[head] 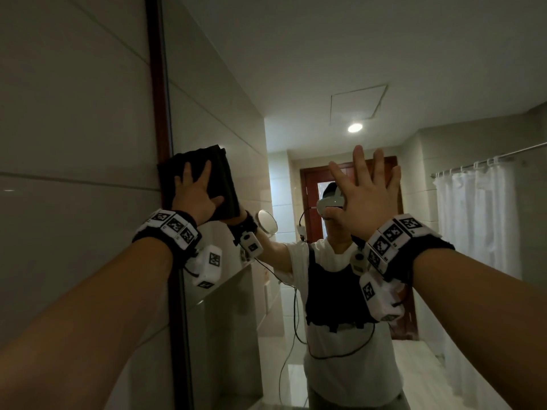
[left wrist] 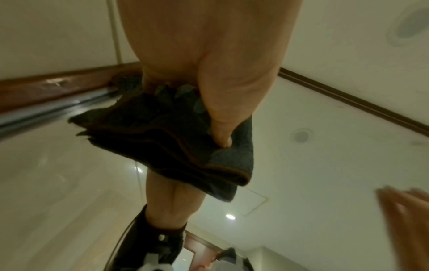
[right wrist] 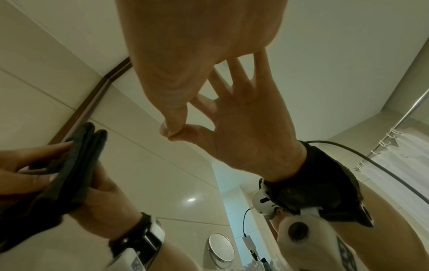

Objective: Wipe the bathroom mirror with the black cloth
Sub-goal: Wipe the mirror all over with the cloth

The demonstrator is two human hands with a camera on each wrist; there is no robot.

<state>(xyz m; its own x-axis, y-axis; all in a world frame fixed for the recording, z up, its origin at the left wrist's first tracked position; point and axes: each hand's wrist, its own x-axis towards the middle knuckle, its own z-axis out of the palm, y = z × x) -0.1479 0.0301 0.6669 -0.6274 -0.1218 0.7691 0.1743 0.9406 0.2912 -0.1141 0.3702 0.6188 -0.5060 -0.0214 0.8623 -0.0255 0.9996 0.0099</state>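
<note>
The folded black cloth (head: 220,179) lies flat against the bathroom mirror (head: 296,69), right beside the mirror's brown left frame (head: 157,84). My left hand (head: 194,196) presses it to the glass with straight, spread fingers. In the left wrist view the thumb of that left hand (left wrist: 209,55) pushes into the cloth (left wrist: 162,132). My right hand (head: 367,199) rests flat on the glass further right, fingers spread, holding nothing. The right wrist view shows the right hand (right wrist: 185,45) touching its own reflection, with the cloth (right wrist: 76,165) at the lower left.
A tiled wall (head: 74,143) adjoins the frame on the left. The glass reflects me, a small round mirror (head: 268,221), a brown door (head: 310,202) and a white shower curtain (head: 479,220) on a rail.
</note>
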